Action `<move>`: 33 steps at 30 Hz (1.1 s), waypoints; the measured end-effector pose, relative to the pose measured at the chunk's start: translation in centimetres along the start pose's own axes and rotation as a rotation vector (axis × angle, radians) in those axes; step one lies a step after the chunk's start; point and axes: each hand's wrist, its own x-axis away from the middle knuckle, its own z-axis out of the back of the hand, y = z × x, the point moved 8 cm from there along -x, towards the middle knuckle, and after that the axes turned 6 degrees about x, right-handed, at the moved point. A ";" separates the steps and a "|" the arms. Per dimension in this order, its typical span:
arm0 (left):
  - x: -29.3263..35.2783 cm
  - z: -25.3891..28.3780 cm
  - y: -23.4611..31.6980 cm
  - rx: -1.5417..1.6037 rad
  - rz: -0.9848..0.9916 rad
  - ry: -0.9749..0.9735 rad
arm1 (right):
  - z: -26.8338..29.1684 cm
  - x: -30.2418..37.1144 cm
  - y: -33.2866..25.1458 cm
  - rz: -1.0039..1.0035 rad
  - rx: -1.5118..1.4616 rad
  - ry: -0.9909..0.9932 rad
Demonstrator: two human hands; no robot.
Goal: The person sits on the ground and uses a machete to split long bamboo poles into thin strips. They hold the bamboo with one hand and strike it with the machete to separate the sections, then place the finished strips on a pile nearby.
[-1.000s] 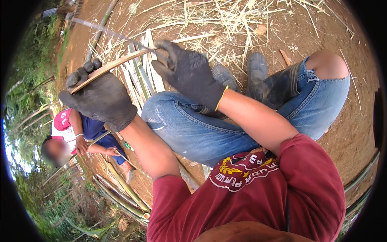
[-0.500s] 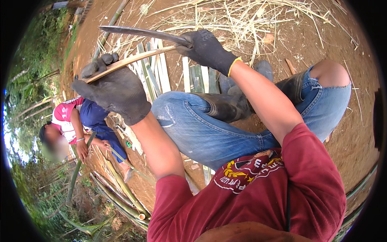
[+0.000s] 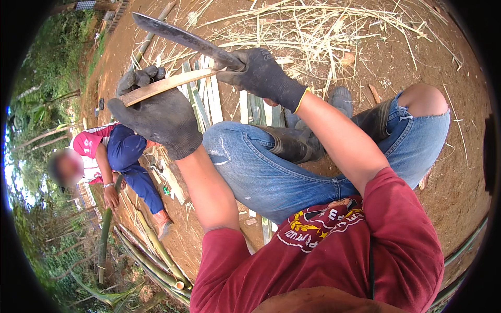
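Observation:
My left hand (image 3: 163, 119), in a dark grey work glove, holds a pale split bamboo strip (image 3: 168, 86) between its thumb and curled fingers. The strip slants up to the right, and its far end meets my other glove. My right hand (image 3: 267, 77), gloved the same way, is closed round the handle of a machete (image 3: 180, 37). The dark blade points up and to the left, above the strip and apart from it along most of its length. Whether the right fingers also pinch the strip's end is hidden.
Split bamboo slats (image 3: 211, 99) lie on the brown soil beyond my knees, with tangled shavings (image 3: 329, 36) behind them. Bamboo poles (image 3: 156, 255) rest at lower left. A person (image 3: 112, 151) in blue trousers sits at the left. My rubber boots (image 3: 295, 142) are crossed in front.
The machete has tilted, its blade lifting away from the strip toward the upper left. Both hands have shifted slightly right and toward me. The other person's arms have moved.

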 end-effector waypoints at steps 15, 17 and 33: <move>2.1 -4.1 2.0 -0.536 -0.207 -0.124 | 0.9 4.3 0.4 -0.281 -0.245 0.280; 2.6 -4.9 1.9 -0.557 -0.190 -0.115 | 0.0 4.7 1.2 -0.326 -0.622 0.277; 8.9 -0.2 6.0 -0.497 -0.108 -0.083 | 8.7 7.8 7.0 -0.334 -0.107 0.610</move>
